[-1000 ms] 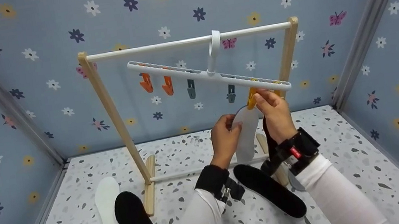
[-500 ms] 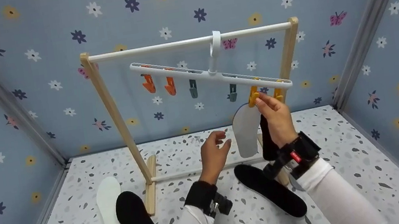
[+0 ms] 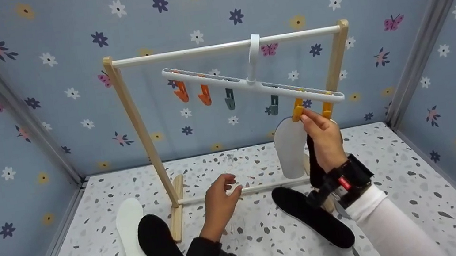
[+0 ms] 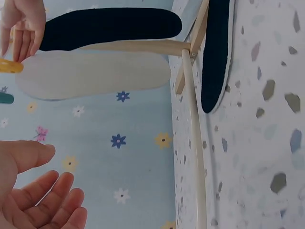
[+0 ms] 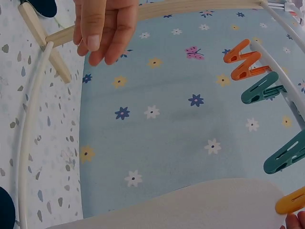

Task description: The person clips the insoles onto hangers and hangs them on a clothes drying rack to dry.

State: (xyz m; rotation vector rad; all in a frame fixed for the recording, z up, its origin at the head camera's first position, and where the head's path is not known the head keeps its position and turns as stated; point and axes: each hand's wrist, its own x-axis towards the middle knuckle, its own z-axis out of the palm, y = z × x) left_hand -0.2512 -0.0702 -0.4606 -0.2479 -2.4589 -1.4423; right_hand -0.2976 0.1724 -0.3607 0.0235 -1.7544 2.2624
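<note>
Nearest, the left hand (image 3: pixel 219 200) hangs loose and empty above the floor. Farther back, the right hand (image 3: pixel 323 137) pinches the yellow clip (image 3: pixel 297 109), from which the white insole (image 3: pixel 291 148) hangs under the hanger (image 3: pixel 248 84).

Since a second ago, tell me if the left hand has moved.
Yes. The left hand dropped down-left from the white insole to the rack's bottom rail.

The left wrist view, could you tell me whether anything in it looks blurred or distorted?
Left wrist view: the left hand at the lower edge is soft, too close for focus; the white insole and speckled floor are sharp. The rack's rail bows slightly, suggesting lens distortion. Light is even, without glare.
</note>
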